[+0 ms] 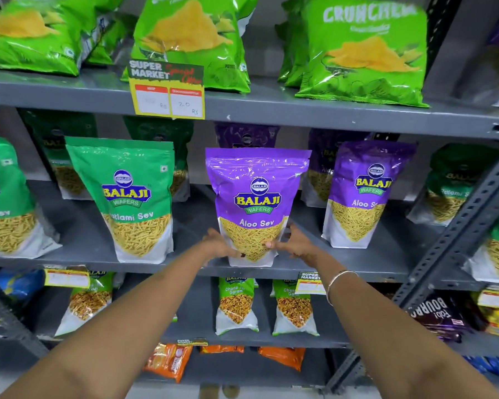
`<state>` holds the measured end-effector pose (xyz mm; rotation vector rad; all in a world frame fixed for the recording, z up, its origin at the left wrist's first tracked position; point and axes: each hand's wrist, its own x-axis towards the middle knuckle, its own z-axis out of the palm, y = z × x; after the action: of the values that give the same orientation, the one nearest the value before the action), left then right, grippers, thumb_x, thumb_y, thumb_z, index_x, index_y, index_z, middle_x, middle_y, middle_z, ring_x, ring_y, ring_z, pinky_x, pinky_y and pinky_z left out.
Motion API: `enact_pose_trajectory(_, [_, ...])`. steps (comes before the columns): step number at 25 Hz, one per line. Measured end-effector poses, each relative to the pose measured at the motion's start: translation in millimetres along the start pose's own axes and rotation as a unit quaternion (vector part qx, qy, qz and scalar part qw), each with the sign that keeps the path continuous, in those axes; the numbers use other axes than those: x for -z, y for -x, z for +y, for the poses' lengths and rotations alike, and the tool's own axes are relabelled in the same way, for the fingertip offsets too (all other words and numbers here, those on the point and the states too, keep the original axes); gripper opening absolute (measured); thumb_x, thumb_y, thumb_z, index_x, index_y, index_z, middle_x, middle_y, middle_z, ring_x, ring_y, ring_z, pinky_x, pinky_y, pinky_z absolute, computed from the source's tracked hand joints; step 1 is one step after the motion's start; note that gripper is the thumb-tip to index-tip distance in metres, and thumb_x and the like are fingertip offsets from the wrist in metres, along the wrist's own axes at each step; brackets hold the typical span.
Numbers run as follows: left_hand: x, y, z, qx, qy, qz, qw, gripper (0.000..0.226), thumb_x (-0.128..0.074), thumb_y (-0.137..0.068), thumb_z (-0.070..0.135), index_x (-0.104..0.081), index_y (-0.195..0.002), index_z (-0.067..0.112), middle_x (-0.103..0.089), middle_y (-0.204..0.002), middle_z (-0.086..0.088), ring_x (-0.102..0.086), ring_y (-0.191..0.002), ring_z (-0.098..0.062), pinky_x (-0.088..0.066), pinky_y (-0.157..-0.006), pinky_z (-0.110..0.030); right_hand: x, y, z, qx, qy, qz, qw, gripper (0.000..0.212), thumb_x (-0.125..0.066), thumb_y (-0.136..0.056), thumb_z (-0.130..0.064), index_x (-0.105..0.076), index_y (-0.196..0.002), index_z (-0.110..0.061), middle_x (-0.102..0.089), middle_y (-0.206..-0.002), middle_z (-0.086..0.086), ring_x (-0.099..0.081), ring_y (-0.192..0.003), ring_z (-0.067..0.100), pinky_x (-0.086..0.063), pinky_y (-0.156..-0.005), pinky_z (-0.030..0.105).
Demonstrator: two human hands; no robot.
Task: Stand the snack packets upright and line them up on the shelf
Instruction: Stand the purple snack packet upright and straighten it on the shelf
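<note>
Both hands, left hand (pixel 220 245) and right hand (pixel 296 245), held the upright purple Aloo Sev packet (pixel 256 207), full of yellow sev, on the grey shelf (pixel 343 266).

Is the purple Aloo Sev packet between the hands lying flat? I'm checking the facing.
No, the purple Aloo Sev packet stands upright on the shelf.

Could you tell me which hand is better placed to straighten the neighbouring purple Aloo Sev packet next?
Probably the right hand: it sits on the side of the held packet facing the neighbour.
</note>
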<state>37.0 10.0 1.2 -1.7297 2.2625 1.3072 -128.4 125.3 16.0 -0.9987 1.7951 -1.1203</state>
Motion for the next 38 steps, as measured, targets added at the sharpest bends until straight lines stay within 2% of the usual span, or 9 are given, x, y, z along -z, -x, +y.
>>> enact_pose_trajectory(3, [-3.3,14.2,22.5,0.088,-0.106,-0.204,0.969,0.065,-0.050,-0.090,0.042,-0.036,-0.139,0.001,-0.048,-0.142,-0.018,-0.051,-0.128,-0.030,-0.041,-0.104,-0.045,32.7,-6.7,14.6,-0.020,0.066,0.058,0.996,0.093,-0.075,-0.075,-0.028,-0.018,-0.145,-0.001,-0.031,-0.150,0.011,-0.036,-0.135,0.025,-0.042,-0.102,0.034])
enact_pose_trajectory(7, [-45.1,17.2,76.5,0.017,-0.130,-0.290,0.948,0.062,-0.043,-0.094,0.040,-0.035,-0.137,-0.004,-0.053,-0.134,-0.020,-0.044,-0.135,-0.032,-0.043,-0.101,-0.047,106.2,-6.0,38.6,-0.079,0.118,0.198,0.970,0.073,-0.074,-0.075,-0.035,-0.036,-0.126,-0.001,-0.054,-0.114,0.008,-0.045,-0.105,0.022,-0.039,-0.071,0.028])
enact_pose_trajectory(11, [-105.0,-5.8,130.0,-0.122,-0.003,-0.149,0.981,0.066,-0.056,-0.088,0.035,-0.033,-0.141,0.002,-0.047,-0.124,-0.012,-0.049,-0.122,-0.024,-0.048,-0.089,-0.034,191.9,-23.2,73.7,-0.086,0.061,0.255,0.961,0.106,-0.084,-0.058,-0.036,-0.027,-0.140,0.001,-0.040,-0.144,0.019,-0.043,-0.131,0.032,-0.041,-0.107,0.044])
enact_pose_trajectory(16, [-161.9,-57.5,181.9,-0.164,0.178,-0.009,0.970,0.100,-0.079,-0.065,0.031,-0.025,-0.144,0.002,-0.036,-0.151,-0.013,-0.037,-0.138,-0.026,-0.034,-0.113,-0.038,243.3,-41.0,93.2,-0.010,-0.030,0.107,0.994,0.048,-0.070,-0.075,0.005,-0.053,-0.119,0.005,-0.059,-0.115,0.005,-0.065,-0.075,-0.003,-0.054,-0.086,0.018])
enact_pose_trajectory(20, [-186.1,-66.7,200.6,-0.138,0.271,0.057,0.951,0.045,-0.078,-0.066,0.000,-0.048,-0.099,0.009,-0.062,-0.105,-0.011,-0.060,-0.097,-0.022,-0.052,-0.082,-0.027,248.8,-65.6,106.2,0.005,-0.054,0.069,0.996,0.068,-0.080,-0.066,-0.006,-0.046,-0.125,-0.008,-0.058,-0.118,0.004,-0.056,-0.106,0.017,-0.047,-0.091,0.030])
enact_pose_trajectory(25, [-197.4,-62.9,191.7,-0.125,0.231,0.103,0.959,0.055,-0.082,-0.055,0.012,-0.048,-0.098,0.010,-0.065,-0.116,-0.020,-0.062,-0.109,-0.032,-0.047,-0.098,-0.052,250.7,-96.3,157.0,0.027,-0.041,0.051,0.997,0.091,-0.086,-0.034,-0.046,-0.055,-0.114,-0.015,-0.067,-0.118,0.008,-0.064,-0.108,0.025,-0.051,-0.098,0.046])
enact_pose_trajectory(31, [-207.2,-36.6,173.8,-0.117,0.206,0.125,0.964,0.042,-0.083,-0.060,0.011,-0.048,-0.079,0.023,-0.067,-0.114,-0.020,-0.064,-0.106,-0.033,-0.050,-0.094,-0.052,246.1,-21.3,123.0,0.011,-0.054,0.054,0.997,0.060,-0.081,-0.065,-0.004,-0.050,-0.116,-0.001,-0.062,-0.121,0.014,-0.059,-0.108,0.024,-0.048,-0.097,0.038])
enact_pose_trajectory(36, [-204.5,-6.4,178.7,-0.119,0.182,0.109,0.970,0.042,-0.080,-0.066,0.012,-0.050,-0.094,0.014,-0.066,-0.118,-0.016,-0.062,-0.111,-0.031,-0.049,-0.098,-0.048,244.4,-29.8,149.0,0.022,-0.043,0.059,0.997,0.096,-0.092,-0.038,-0.042,-0.052,-0.119,-0.008,-0.065,-0.122,0.011,-0.061,-0.113,0.027,-0.049,-0.101,0.048])
enact_pose_trajectory(38, [-204.7,4.9,183.1,-0.120,0.174,0.111,0.971,0.041,-0.079,-0.069,0.012,-0.050,-0.099,0.011,-0.065,-0.115,-0.011,-0.061,-0.111,-0.029,-0.049,-0.097,-0.041,244.3,-23.4,145.9,0.019,-0.037,0.058,0.997,0.088,-0.090,-0.049,-0.033,-0.050,-0.122,-0.007,-0.062,-0.125,0.010,-0.059,-0.116,0.027,-0.047,-0.103,0.048])
